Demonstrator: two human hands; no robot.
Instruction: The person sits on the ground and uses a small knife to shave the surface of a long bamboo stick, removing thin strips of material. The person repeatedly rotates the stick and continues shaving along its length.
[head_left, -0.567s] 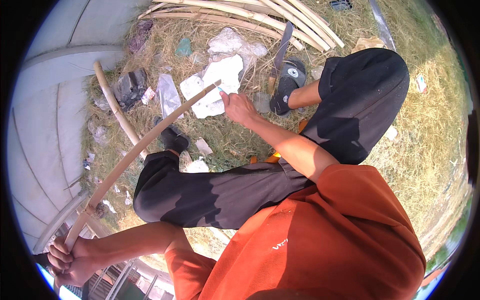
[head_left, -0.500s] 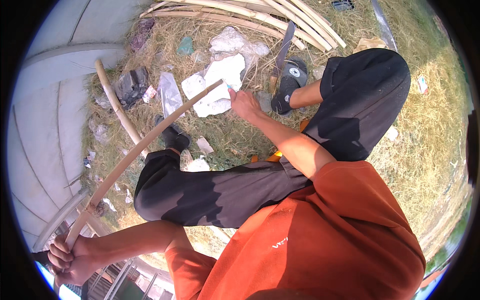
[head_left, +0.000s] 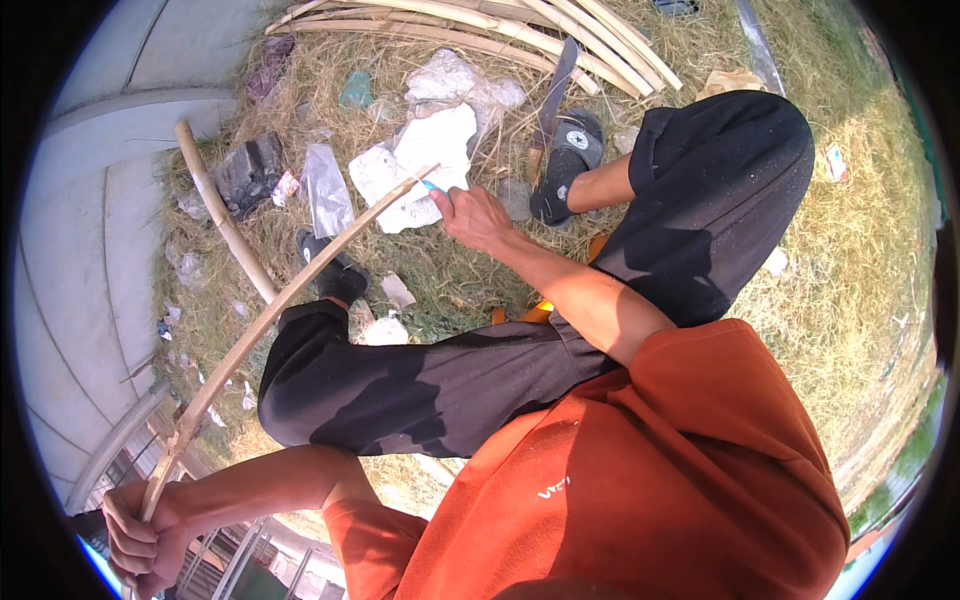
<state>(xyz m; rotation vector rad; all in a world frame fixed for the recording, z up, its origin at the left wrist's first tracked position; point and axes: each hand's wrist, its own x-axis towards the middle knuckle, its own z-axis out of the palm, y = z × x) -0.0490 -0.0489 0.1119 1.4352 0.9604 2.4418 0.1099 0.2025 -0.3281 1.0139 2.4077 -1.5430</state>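
My left hand [head_left: 143, 535], at the lower left, is wrapped round the near end of a long split bamboo strip [head_left: 268, 318]. The strip runs up and to the right, its far end over a white stone slab [head_left: 412, 160]. Beside that far end, my right hand [head_left: 475, 215] is closed on a small blue tool [head_left: 430, 185], perhaps a cutter knife; the fingers mostly hide it. A machete [head_left: 553, 110] with a wooden handle lies on the grass near my right foot.
Several split bamboo strips [head_left: 480, 20] lie at the far side. A thicker bamboo pole [head_left: 222, 210] leans by the pale wall [head_left: 75, 250] on the left. Plastic litter [head_left: 327, 190] and a long metal blade [head_left: 760, 50] lie on dry grass. My bent legs flank the work.
The strip has rolled in my left hand, now showing a narrower, paler side. My right hand and the blue tool have shifted slightly down and left along with the whole view.
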